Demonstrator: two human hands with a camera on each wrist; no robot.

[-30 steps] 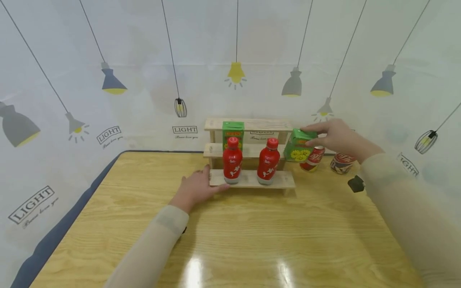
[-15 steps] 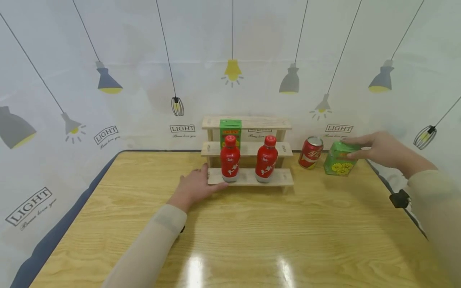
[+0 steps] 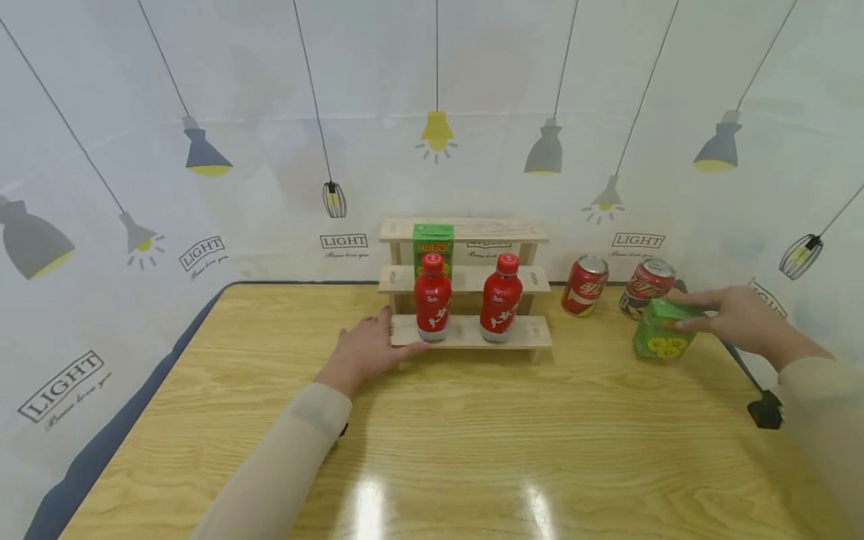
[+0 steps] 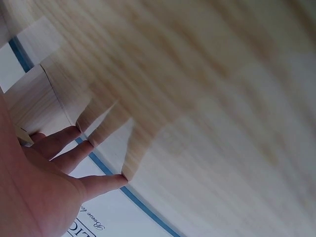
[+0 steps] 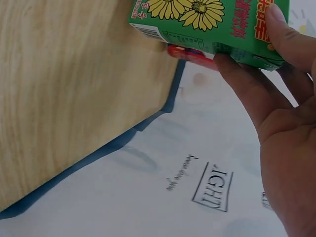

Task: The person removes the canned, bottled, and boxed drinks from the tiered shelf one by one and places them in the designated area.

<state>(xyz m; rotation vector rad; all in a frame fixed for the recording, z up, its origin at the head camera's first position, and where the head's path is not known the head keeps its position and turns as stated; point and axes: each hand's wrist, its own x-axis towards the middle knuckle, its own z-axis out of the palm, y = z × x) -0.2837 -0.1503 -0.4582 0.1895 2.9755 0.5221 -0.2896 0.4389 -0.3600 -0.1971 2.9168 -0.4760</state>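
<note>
Right hand (image 3: 745, 324) has the green drink carton (image 3: 664, 343) pinched up top, long axis roughly upright, just in front of the rightmost can (image 3: 646, 285); left hand (image 3: 361, 354)'s way off, fingers spread, touching the wooden rack (image 3: 466, 331).

The green carton (image 3: 664, 335), printed with yellow flowers and red characters, is pinched near its top by the right hand (image 3: 742, 322). It is roughly upright, by the far right corner of the desk (image 3: 445, 427); whether its base touches the desk cannot be told. The pale wooden three-step rack (image 3: 466, 331) stands level near the middle of the desk's far edge. It bears two upright red bottles (image 3: 432, 304) on its lowest step and, behind one, another green carton (image 3: 433, 244). The left hand (image 3: 361, 351) touches that step's left end.
</note>
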